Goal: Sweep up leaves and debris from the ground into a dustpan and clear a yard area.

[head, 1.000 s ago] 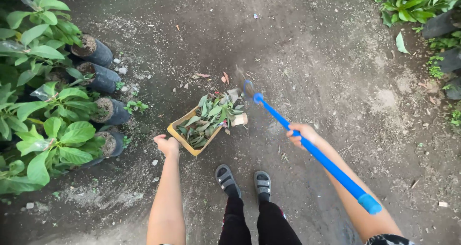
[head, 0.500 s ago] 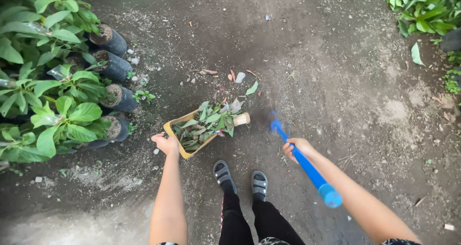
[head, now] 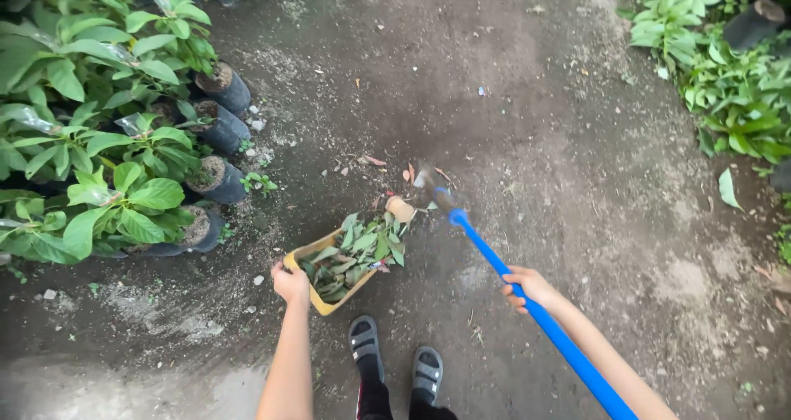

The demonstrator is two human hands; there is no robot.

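While the yellow dustpan (head: 317, 292) is being held at its near edge by the left hand (head: 290, 283), its grip clenched on the rim, it is being kept tilted on the dirt ground (head: 527, 123), heaped with leaves (head: 354, 251). The blue broom handle (head: 535, 313) is being grasped by the right hand (head: 527, 287), with the blurred broom head (head: 428, 181) being worked just beyond the pan's mouth. Leaves are likely being risked: the heap could be spilled if the pan is tipped further, and loose leaves could be pushed past the mouth towards the potted plants (head: 206, 181).
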